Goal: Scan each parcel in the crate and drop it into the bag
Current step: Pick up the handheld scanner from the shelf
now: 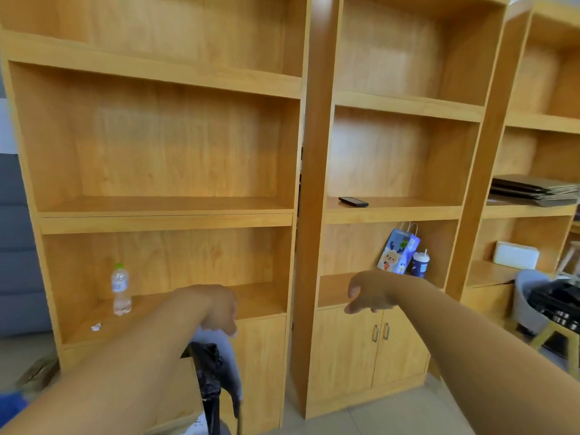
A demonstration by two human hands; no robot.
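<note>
Dangling crinkled grey-black plastic bag

One head-worn wide-angle view — facing forward at wooden shelving close by, both forearms reaching in.

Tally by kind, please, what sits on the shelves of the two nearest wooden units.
Water bottle: 1
Phone: 1
Paper gift bag: 1
Cup with straw: 1
White scrap: 1
Total: 5
</note>
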